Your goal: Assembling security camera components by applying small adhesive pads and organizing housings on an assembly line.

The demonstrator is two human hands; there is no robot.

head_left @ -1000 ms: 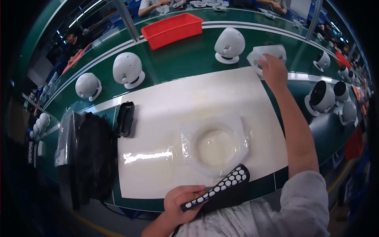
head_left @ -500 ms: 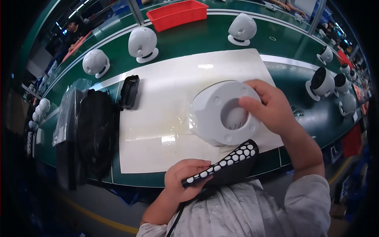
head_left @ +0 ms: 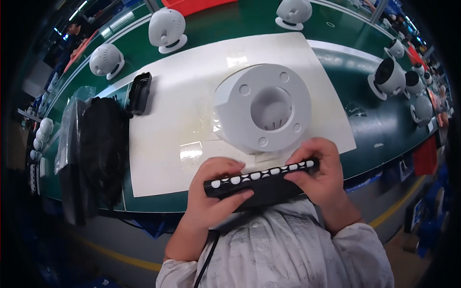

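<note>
Both my hands hold a black sheet [head_left: 271, 194] with rows of white round pads, bent so a strip of pads faces up. My left hand [head_left: 211, 192] grips its left end, thumb in front and fingers behind. The right end is pinched by my right hand [head_left: 319, 173]. Just beyond them, on a cream mat [head_left: 168, 158], rests a white plastic housing [head_left: 230, 105] with its ring-shaped base facing up. That base has a round central opening and several shallow round recesses around it. Neither hand touches the housing.
A black plastic tray [head_left: 139, 93] lies at the mat's left edge, beside a black bag [head_left: 103, 149] and clear plastic wrap [head_left: 72, 129]. White round devices on stands [head_left: 166, 29] line the far side, with others [head_left: 390, 77] at right. A red bin [head_left: 197, 6] is farther back.
My right hand has let go of the white housing and come down to the sheet's right end. The sheet is now held level between both hands. The view has shifted.
</note>
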